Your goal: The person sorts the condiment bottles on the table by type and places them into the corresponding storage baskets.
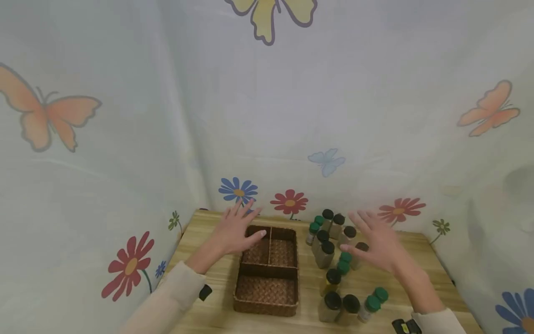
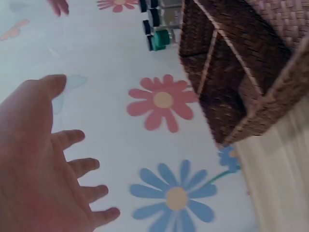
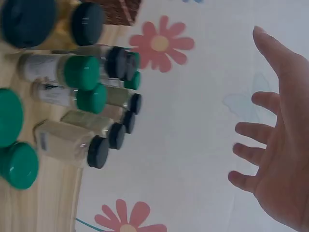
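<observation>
In the head view my left hand (image 1: pixel 235 232) hovers over the back left part of a brown woven basket (image 1: pixel 267 308), its fingers spread and holding nothing. The basket has two small compartments at the back and a wide one in front. My right hand (image 1: pixel 377 241) is raised above the right side of a group of spice jars, fingers extended, with nothing in it. Some jars have black lids (image 1: pixel 333 300), others green lids (image 1: pixel 372 303). The right wrist view shows a jar of pale powder (image 3: pixel 65 142) with a dark lid, apart from the hand.
Everything stands on a light wooden table (image 1: pixel 208 269). Behind and at both sides hangs a pale cloth (image 1: pixel 267 116) printed with flowers and butterflies. Several jars stand close together just right of the basket, in loose clusters from back to front.
</observation>
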`<state>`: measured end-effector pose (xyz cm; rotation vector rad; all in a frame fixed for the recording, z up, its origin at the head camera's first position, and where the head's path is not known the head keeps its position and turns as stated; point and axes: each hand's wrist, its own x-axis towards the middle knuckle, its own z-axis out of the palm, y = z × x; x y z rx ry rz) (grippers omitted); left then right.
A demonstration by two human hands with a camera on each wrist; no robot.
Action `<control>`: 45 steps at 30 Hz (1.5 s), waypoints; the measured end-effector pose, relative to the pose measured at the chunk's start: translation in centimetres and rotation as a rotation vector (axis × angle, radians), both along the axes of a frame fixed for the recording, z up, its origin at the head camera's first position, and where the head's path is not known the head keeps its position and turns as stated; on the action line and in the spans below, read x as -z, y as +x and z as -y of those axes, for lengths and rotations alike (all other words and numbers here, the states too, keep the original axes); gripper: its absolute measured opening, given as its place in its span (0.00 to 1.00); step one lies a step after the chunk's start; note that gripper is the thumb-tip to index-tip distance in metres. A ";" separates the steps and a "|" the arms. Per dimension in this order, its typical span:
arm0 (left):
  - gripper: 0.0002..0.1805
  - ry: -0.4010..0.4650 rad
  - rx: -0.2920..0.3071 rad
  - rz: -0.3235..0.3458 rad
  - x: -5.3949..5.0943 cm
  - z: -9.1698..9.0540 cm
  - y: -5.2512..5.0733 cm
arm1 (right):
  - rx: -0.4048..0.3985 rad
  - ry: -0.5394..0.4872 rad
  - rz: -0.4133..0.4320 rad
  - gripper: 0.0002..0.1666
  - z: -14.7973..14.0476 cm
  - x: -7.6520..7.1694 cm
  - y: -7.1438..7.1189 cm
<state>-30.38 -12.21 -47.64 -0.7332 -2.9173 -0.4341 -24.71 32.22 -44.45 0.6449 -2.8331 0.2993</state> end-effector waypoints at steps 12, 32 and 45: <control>0.48 0.349 -0.005 0.166 6.7 4.5 0.2 | -0.030 -0.085 0.268 0.47 1.5 4.9 2.7; 0.35 1.067 -0.170 0.571 17.2 2.4 3.0 | -0.198 0.045 0.077 0.33 1.9 11.3 1.7; 0.33 1.119 -0.136 0.678 18.3 2.5 2.4 | -0.228 0.114 0.068 0.34 2.3 12.0 0.9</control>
